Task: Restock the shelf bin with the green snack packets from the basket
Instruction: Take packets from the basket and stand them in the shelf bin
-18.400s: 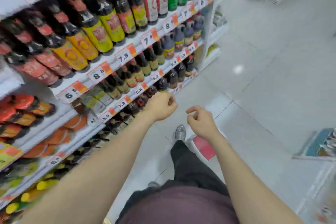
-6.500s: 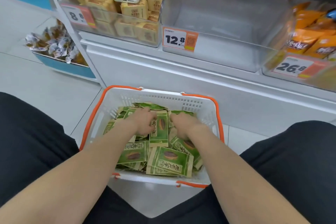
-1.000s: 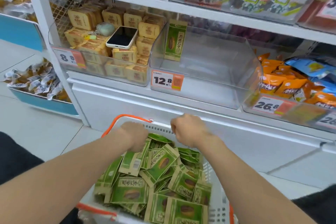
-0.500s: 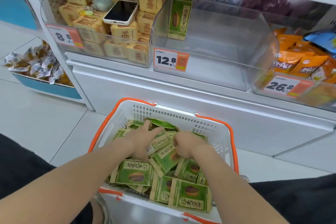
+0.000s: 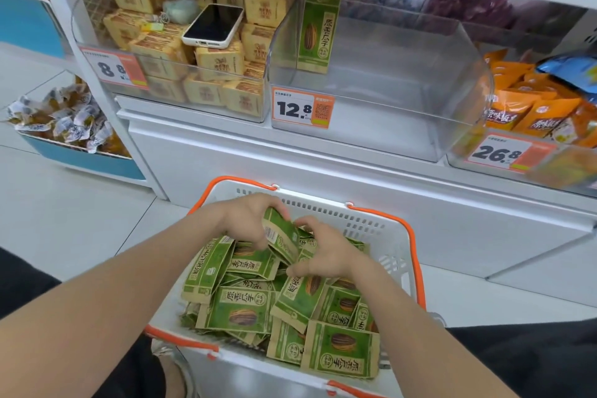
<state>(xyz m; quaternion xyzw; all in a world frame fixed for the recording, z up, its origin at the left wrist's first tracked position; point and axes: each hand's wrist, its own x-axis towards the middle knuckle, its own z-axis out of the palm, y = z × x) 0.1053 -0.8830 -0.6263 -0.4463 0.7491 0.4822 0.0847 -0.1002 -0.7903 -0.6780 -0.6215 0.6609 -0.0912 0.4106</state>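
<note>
Left hand (image 5: 247, 220) grips one green snack packet (image 5: 281, 235), raised just over the basket (image 5: 392, 237). Right hand (image 5: 326, 252) curled just beside it, grasp unclear.

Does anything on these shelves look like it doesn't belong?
Yes: a phone lies face up on the tan packets in the left bin, with a pale green pouch beside it. They look like personal things, not stock.
</note>
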